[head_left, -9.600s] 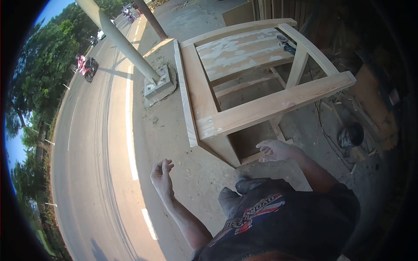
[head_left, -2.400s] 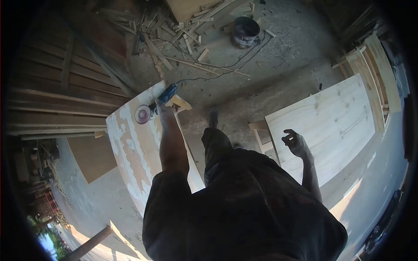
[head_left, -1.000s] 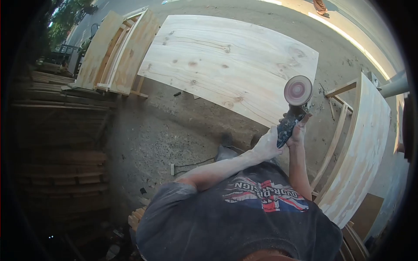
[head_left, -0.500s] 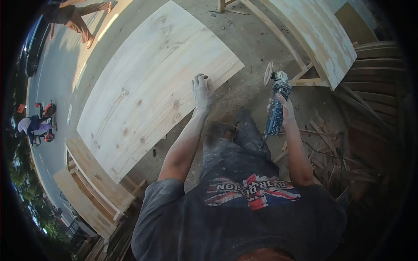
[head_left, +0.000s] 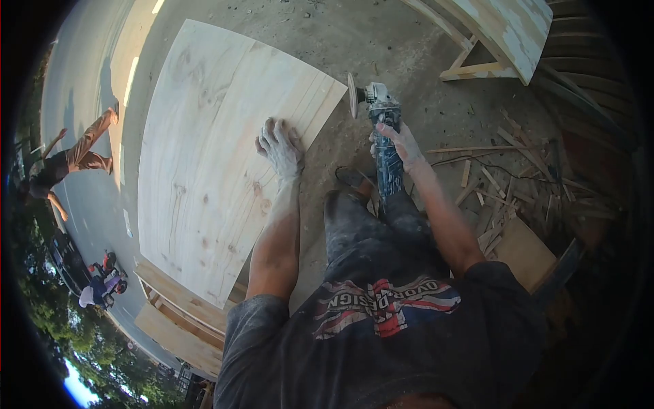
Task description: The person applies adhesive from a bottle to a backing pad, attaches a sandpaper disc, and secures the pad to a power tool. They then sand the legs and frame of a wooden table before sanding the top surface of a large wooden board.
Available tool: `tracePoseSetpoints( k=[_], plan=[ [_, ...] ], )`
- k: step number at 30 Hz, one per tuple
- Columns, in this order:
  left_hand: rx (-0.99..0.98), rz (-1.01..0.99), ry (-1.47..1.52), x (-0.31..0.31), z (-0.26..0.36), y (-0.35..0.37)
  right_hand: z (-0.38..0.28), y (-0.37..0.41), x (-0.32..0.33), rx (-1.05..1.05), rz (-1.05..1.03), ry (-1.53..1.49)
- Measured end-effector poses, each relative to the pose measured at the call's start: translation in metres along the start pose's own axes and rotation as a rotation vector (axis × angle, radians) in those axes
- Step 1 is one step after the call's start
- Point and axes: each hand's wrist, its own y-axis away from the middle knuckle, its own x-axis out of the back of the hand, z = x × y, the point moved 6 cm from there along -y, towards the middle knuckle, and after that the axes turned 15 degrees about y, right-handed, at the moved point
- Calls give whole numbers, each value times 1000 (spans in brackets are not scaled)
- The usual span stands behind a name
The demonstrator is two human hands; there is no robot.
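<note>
My right hand (head_left: 400,144) is wrapped round the body of an angle grinder (head_left: 389,160), thumb on top. The grinder's round sanding disc (head_left: 352,95) stands edge-on, close to the right corner of a curved plywood panel (head_left: 197,129). Dust whitens both hands. On the panel's near edge lies my left hand (head_left: 281,146), palm down with the fingers apart and slightly bent. Knots and grain lines show across the panel's pale face.
A curved wooden frame piece (head_left: 504,34) stands at upper right. Scrap wood strips (head_left: 524,170) and a cord (head_left: 490,163) litter the ground on the right. More plywood frames (head_left: 180,327) sit at lower left. On the road, a person (head_left: 75,157) walks and a motorbike rider (head_left: 102,286) passes.
My view has turned, and the panel and frames appear shifted. My left hand now lies flatter on the panel, fingers more spread. The grinder's disc has come nearer the panel's corner.
</note>
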Motion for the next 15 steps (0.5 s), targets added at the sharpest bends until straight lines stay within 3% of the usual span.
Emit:
tracePoseSetpoints(
  k=[15],
  plan=[
    [71, -69, 40, 11, -10, 7, -15, 1, -21, -42, 45, 82]
  ],
)
